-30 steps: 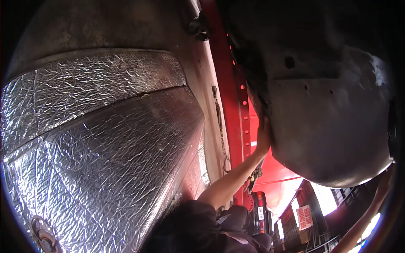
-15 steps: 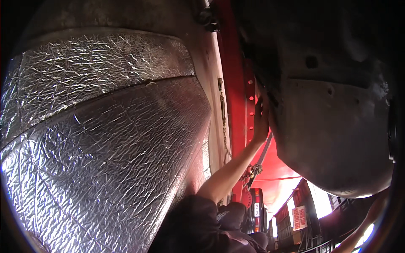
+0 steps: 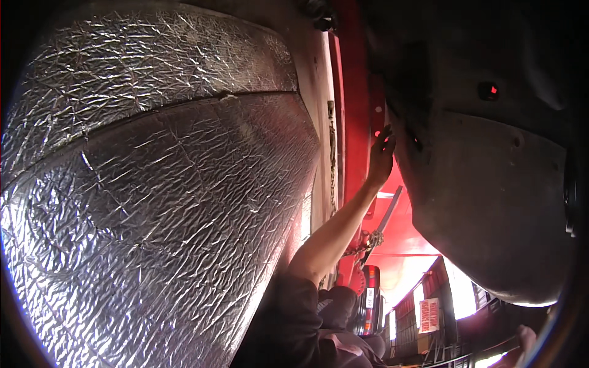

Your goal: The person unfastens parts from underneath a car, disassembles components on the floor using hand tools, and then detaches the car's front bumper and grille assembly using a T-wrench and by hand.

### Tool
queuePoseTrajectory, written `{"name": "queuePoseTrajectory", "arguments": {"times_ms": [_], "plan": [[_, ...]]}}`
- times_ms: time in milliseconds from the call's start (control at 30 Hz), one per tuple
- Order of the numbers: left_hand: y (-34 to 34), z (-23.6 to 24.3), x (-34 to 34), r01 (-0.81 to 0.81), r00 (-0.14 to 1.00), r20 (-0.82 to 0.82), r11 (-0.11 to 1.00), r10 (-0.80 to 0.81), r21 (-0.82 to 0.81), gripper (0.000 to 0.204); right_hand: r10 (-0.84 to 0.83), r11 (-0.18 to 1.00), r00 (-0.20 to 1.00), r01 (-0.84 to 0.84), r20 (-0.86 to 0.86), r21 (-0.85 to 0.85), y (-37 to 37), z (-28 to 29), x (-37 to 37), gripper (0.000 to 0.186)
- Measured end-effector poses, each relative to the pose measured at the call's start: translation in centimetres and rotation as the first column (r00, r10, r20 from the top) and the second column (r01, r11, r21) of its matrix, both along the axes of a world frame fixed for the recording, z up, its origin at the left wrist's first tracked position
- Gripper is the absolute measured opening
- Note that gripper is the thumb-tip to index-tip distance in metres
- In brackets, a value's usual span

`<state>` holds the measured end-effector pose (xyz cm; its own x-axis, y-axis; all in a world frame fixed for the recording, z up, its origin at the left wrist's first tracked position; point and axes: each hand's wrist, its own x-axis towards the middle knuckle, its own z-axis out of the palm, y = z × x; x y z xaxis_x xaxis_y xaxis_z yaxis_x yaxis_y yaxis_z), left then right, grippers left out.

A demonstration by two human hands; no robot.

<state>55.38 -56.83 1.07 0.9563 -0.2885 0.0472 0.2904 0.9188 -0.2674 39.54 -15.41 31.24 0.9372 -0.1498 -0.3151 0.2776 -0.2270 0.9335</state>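
Note:
My left hand (image 3: 382, 153) reaches up between a red steel beam (image 3: 351, 98) with a row of holes and a large dark grey curved metal panel (image 3: 485, 196). Its fingers are extended, slightly bent, beside the panel's left edge; I cannot tell whether the tips touch it, and see nothing held. My right hand (image 3: 526, 337) is at the lower right, below the panel, small and dim at the lens rim, so its fingers are unclear. A crinkled silver foil sheet (image 3: 153, 196) fills the left side.
A chain (image 3: 331, 153) hangs beside the beam, and a chain bundle (image 3: 374, 239) sits on a dark bar (image 3: 389, 211). A black clamp-like fitting (image 3: 322, 15) is at the top. Below are a tail-light bar (image 3: 369, 316), red sheeting (image 3: 411, 245) and shed framing with a sign (image 3: 429, 314).
The view has shifted, with the foil higher in frame. My left hand has moved upward along the panel edge, fingers now more bent. My right hand has dropped lower in the picture.

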Motion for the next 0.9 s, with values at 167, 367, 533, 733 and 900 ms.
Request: {"name": "queuePoseTrajectory", "arguments": {"times_ms": [167,367,533,733,900], "plan": [[1.1,-1.3,0.3,0.068,0.997,0.034,0.997,-0.069,0.047,0.043,-0.216,0.970,0.973,0.223,-0.076,0.098,-1.8,-5.5,-1.8,0.038],[0.8,0.8,0.4,0.100,0.994,0.041,0.995,-0.101,0.027,0.039,-0.346,0.879,0.925,0.379,-0.158,0.290,-4.2,-12.1,-2.8,0.036],[-3.5,-2.6,-1.1,0.041,0.999,0.005,0.994,-0.041,0.099,0.042,-0.142,0.705,0.939,0.319,-0.315,0.633,-10.3,-18.6,-0.5,0.030],[-6.8,-0.8,-5.0,0.270,0.963,-0.031,0.960,-0.268,0.080,0.028,-0.084,0.222,0.980,0.193,-0.179,0.956,-12.9,-26.9,5.2,0.029],[-10.8,-2.7,-6.8,0.336,0.942,-0.040,0.924,-0.334,0.182,0.026,0.171,-0.235,0.978,0.157,-0.118,0.959,-11.7,-30.6,8.0,0.048]]}}
